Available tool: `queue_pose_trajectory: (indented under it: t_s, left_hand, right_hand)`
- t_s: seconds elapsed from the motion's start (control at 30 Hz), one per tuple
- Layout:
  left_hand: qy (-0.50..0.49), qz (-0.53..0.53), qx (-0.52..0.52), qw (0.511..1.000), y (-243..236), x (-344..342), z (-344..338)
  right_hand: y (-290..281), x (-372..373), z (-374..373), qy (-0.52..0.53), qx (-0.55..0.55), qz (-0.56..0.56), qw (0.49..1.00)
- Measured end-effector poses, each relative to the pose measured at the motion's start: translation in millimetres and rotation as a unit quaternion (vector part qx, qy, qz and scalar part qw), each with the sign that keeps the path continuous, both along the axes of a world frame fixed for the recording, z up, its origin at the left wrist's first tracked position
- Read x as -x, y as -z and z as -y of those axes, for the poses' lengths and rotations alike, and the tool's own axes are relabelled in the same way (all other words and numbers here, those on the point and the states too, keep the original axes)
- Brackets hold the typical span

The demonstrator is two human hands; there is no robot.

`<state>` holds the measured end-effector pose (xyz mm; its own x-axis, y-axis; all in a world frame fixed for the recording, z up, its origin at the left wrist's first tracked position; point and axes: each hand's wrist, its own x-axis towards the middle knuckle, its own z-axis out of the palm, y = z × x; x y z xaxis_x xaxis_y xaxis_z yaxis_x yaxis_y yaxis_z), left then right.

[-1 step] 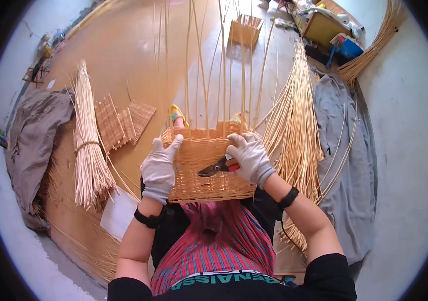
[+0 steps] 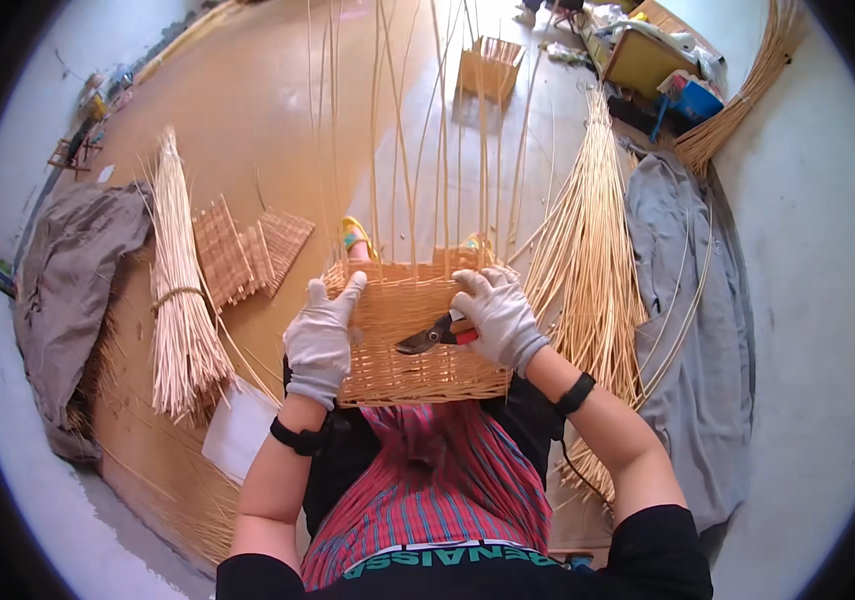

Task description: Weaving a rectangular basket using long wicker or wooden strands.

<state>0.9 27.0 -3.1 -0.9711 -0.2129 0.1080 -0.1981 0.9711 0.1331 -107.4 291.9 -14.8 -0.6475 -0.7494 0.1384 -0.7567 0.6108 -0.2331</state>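
Note:
A half-woven wicker basket (image 2: 417,372) rests in front of my lap, with several long upright stakes (image 2: 410,170) rising from its far edge. My left hand (image 2: 319,335), in a pale work glove, grips the basket's left side, thumb on the near face. At the right side, my gloved right hand (image 2: 499,315) curls over the top edge and also holds pruning shears (image 2: 435,334). The shears' dark blades point left across the woven face; most of their handle is hidden in the palm.
Tied pale rods (image 2: 180,300) and woven panels (image 2: 232,250) lie left. A fanned bundle of rods (image 2: 592,260) and grey cloth (image 2: 687,350) spread out on the right. A small square basket (image 2: 489,72) stands far ahead. A blue container (image 2: 697,101) sits at the far right.

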Motion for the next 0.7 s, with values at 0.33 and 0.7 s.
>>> queue_pose_trajectory:
  t_s: [0.33,0.7]
  left_hand:
    - [0.097,-0.071,-0.579,0.807,26,-78,-64]
    - [0.249,0.017,-0.713,0.655,74,-116,-149]
  right_hand:
    - [23,-140,-39,0.112,0.365,0.423,0.822]
    - [42,-222,-43,0.198,0.384,0.582,0.689]
